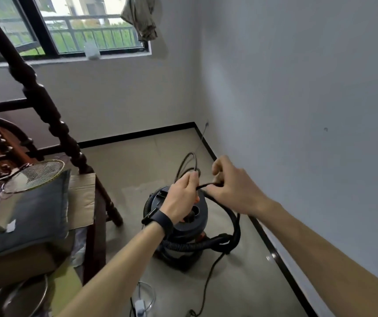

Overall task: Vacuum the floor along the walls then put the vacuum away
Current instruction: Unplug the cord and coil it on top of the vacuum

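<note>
While the vacuum (203,215) stands below them, left hand (181,200) and right hand (233,188) grip its cord (207,185).

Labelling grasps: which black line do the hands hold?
The thin smooth black power cord, gripped by left hand and right hand; the thick ribbed black hose loops round the grey vacuum.
</note>
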